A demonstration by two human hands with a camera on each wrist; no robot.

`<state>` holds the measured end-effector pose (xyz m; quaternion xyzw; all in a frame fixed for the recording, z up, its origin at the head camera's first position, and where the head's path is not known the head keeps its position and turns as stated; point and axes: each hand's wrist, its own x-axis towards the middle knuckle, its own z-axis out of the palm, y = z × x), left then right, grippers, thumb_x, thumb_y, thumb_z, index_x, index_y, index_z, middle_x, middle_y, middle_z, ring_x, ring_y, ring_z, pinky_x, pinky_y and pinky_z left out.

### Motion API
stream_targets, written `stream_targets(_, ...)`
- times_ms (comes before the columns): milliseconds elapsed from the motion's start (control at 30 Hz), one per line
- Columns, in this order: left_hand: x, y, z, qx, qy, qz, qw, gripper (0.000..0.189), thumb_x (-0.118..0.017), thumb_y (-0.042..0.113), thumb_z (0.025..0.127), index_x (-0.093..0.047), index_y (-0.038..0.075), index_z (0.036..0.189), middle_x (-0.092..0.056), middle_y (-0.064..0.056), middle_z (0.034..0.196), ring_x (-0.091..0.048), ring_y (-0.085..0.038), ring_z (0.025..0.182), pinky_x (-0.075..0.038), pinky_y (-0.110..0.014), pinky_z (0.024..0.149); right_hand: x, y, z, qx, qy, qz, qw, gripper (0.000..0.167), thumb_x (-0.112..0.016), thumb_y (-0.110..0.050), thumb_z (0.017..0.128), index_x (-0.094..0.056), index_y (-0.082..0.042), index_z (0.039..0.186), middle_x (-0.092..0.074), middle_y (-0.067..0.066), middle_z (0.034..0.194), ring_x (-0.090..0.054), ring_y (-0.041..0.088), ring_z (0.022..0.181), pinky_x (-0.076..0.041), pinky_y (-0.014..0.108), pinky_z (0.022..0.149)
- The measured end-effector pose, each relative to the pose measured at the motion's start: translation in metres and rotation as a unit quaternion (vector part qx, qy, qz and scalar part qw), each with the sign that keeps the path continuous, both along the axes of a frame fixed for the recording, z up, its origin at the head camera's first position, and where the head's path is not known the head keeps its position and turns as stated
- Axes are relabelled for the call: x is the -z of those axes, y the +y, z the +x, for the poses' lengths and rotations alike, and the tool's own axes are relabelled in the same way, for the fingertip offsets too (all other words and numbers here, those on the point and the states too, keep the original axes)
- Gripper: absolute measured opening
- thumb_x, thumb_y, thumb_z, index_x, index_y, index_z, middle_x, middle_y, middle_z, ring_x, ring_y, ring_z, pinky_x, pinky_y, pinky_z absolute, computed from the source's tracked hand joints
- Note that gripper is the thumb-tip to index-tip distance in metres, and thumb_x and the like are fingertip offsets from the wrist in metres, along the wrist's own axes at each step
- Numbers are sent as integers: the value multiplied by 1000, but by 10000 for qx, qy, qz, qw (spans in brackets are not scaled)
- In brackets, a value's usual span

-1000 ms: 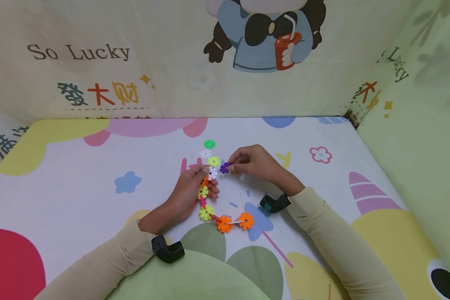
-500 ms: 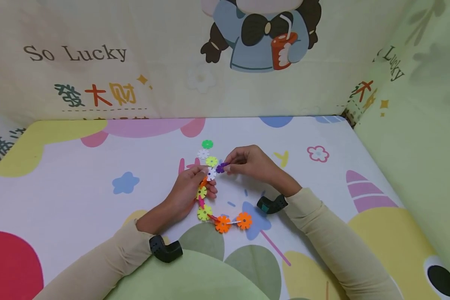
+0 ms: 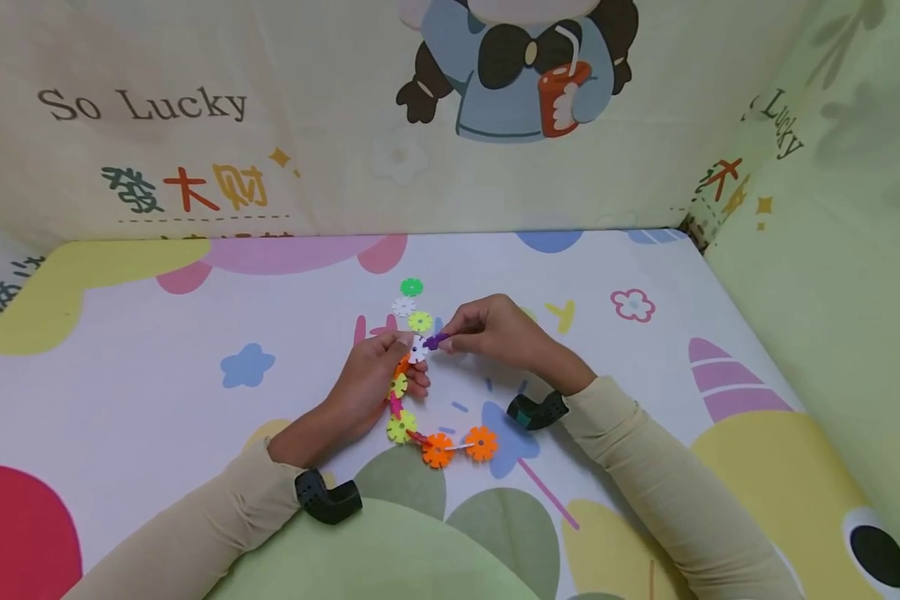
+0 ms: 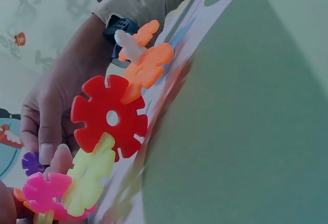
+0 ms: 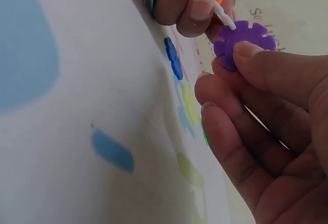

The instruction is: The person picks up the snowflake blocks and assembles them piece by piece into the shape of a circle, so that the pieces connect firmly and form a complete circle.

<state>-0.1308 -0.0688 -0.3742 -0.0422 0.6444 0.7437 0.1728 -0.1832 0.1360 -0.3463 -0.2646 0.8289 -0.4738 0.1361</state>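
Near the table's middle my left hand holds a chain of notched snowflake discs by its upper end, between thumb and fingers. The chain's white disc sticks out past the thumb. My right hand pinches a purple disc between thumb and forefinger; its notched edge meets the white disc's edge. From the left hand the chain curves down through a pink disc, a yellow disc and a red disc. At its far end are two orange discs joined by a white one seen edge-on.
Beyond the hands, a green disc, a loose white disc and a loose yellow disc lie on the patterned table. A blue disc lies close by them. A printed cloth wall stands behind the table.
My right hand has moved left, bringing the purple disc from a small gap up to the white disc, and has turned it edge-on. The left hand keeps its hold on the chain.
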Motion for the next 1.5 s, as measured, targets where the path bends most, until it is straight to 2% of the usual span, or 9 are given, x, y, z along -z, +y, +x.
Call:
stream_targets(167, 0, -2, 0, -8, 31, -36, 10000, 34, -47, 26, 104, -52, -5, 117, -61, -18, 92, -67, -21, 71, -57, -29, 72, 0, -5, 2, 95, 240, 51, 9997, 4, -76, -6, 85, -77, -7, 88, -72, -4, 82, -53, 18, 67, -40, 24, 54)
stream_targets(267, 0, -3, 0, -25, -4, -36, 10000, 35, -48, 26, 104, -52, -5, 118, -61, -18, 92, -67, -21, 71, -57, -29, 72, 2, -7, 4, 146, 326, 69, 9993, 4, -76, -6, 84, -77, -7, 88, -72, -4, 82, -52, 17, 65, -37, 24, 52)
stream_targets(500, 2, -4, 1, -104, -9, -74, 9999, 35, -47, 26, 104, -51, -6, 118, -61, -18, 89, -67, -20, 68, -57, -29, 71, 5, -12, 8, 184, 400, 121, 9990, 4, -75, -5, 84, -76, -5, 88, -72, -3, 82, -56, 15, 68, -39, 23, 52)
stream_targets(700, 4, -5, 2, -149, -77, -142, 9998, 33, -47, 26, 104, -51, -6, 115, -62, -17, 87, -67, -21, 67, -58, -30, 70, 8, -14, 11, 173, 509, 141, 9985, 4, -74, -3, 85, -76, -5, 87, -72, -2, 80, -54, 14, 65, -34, 23, 50)
stream_targets(867, 3, -5, 4, -126, -63, -217, 9997, 32, -48, 24, 104, -51, -7, 113, -62, -17, 87, -68, -20, 65, -58, -30, 68, 9, -15, 12, 157, 478, 174, 9986, 5, -73, -1, 85, -76, -5, 86, -72, -1, 78, -57, 12, 65, -37, 22, 51)
stream_targets(1133, 1, -2, 3, -40, -74, -212, 9997, 32, -46, 24, 105, -51, -8, 111, -62, -18, 90, -69, -22, 67, -58, -31, 71, 7, -13, 11, 58, 925, 409, 9948, 5, -74, -4, 85, -77, -8, 86, -70, -3, 72, -55, 11, 59, -38, 23, 50)
stream_targets(1300, 1, -2, 0, -10, -273, -146, 9995, 31, -44, 24, 105, -50, -6, 110, -62, -17, 90, -69, -23, 69, -58, -32, 72, 7, -14, 8, 79, 781, 329, 9964, 7, -72, -2, 86, -76, -8, 88, -71, -2, 79, -59, 11, 67, -47, 22, 59)
stream_targets(1433, -1, -4, -2, 30, -390, 51, 9992, 28, -45, 23, 105, -48, -5, 110, -62, -16, 88, -69, -23, 69, -58, -34, 73, 6, -14, 5, 84, 910, 401, 9950, 8, -71, -2, 88, -76, -8, 91, -72, 0, 87, -61, 10, 74, -53, 23, 69)
stream_targets(1500, -3, -4, -3, 80, -405, 164, 9990, 26, -46, 22, 104, -47, -4, 110, -63, -15, 87, -69, -22, 69, -58, -34, 74, 4, -14, 4, 100, 992, 503, 9937, 8, -71, -3, 87, -76, -8, 92, -72, 0, 88, -60, 10, 74, -52, 23, 70)
